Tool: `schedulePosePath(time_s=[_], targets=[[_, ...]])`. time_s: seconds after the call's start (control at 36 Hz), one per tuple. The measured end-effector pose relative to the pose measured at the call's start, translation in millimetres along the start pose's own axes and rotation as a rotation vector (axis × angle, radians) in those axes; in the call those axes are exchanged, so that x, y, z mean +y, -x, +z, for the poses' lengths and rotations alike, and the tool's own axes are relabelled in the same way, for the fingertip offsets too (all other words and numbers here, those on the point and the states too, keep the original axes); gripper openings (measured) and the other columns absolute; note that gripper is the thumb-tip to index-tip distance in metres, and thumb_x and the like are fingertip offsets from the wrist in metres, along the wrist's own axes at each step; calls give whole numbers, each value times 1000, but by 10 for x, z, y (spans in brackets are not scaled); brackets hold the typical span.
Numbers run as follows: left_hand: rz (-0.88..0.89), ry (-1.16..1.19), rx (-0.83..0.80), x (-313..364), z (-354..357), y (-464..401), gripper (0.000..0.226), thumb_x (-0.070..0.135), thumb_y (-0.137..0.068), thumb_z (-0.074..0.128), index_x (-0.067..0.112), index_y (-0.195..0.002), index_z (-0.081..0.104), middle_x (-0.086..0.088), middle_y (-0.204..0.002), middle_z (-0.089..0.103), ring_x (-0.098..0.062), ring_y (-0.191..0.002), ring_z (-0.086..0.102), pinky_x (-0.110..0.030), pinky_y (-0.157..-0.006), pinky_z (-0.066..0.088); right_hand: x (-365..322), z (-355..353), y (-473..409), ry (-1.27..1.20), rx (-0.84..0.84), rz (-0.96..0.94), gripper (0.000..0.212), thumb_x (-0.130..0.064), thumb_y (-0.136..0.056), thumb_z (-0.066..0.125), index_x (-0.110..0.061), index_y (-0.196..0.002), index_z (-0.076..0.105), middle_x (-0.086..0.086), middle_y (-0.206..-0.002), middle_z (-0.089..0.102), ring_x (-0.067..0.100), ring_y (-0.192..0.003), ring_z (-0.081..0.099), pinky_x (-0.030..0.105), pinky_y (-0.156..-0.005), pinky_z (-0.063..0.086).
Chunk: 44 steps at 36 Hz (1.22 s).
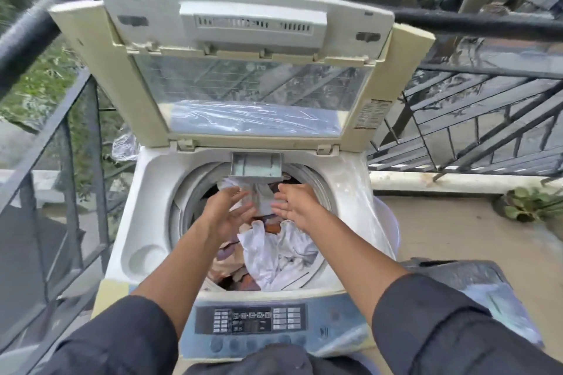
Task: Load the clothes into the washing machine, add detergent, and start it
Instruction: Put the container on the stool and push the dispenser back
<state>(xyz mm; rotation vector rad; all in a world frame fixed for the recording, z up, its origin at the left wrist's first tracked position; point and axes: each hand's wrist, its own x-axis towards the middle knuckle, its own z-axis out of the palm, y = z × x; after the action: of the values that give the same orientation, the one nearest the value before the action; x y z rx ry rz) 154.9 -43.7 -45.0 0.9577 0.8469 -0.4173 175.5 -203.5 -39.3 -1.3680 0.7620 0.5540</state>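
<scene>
A cream top-loading washing machine [143, 222] stands in front of me with its lid [243, 70] raised. White, brown and beige clothes [274, 253] fill the drum. A small detergent drawer [256, 165] is pulled out at the back rim of the drum. My left hand [227, 211] and my right hand [297, 202] hover over the clothes just below the drawer, palms facing each other, fingers straight and holding nothing. The blue control panel [249, 320] runs along the front edge.
Black metal railings [76, 161] close in the balcony on the left and behind. A metal staircase [472, 137] runs on the right. A dark bin covered with plastic [475, 286] stands right of the machine. A potted plant [530, 204] sits on the floor at far right.
</scene>
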Motion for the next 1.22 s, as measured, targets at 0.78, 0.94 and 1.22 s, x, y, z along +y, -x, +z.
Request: schedulePosePath(time_s=[0.78,0.94,1.22], targets=[[94,-154,6,205,38,-652,38,47,-107,61,15,-127,69,0,-115,81,-20,-114,74,-35,-89,61,-47,150,-464,-185,181,-126,39,-32,-98,73,-3,-123,67,15,-112,77,29,-98,77,40,-88,64],[93,-186,-6,293,104,-774,51,53,-106,58,13,-136,67,-1,-120,79,-18,-112,73,-33,-89,60,-176,182,-530,-181,174,-137,22,-32,-98,73,-11,-98,68,18,-112,76,35,-103,75,42,-89,64],[100,-249,18,317,156,-780,61,59,-105,57,12,-143,62,-5,-133,75,-25,-121,70,-34,-90,58,-202,165,-654,-66,204,-106,30,-47,-93,75,-18,-89,68,8,-94,77,24,-86,77,43,-78,66]])
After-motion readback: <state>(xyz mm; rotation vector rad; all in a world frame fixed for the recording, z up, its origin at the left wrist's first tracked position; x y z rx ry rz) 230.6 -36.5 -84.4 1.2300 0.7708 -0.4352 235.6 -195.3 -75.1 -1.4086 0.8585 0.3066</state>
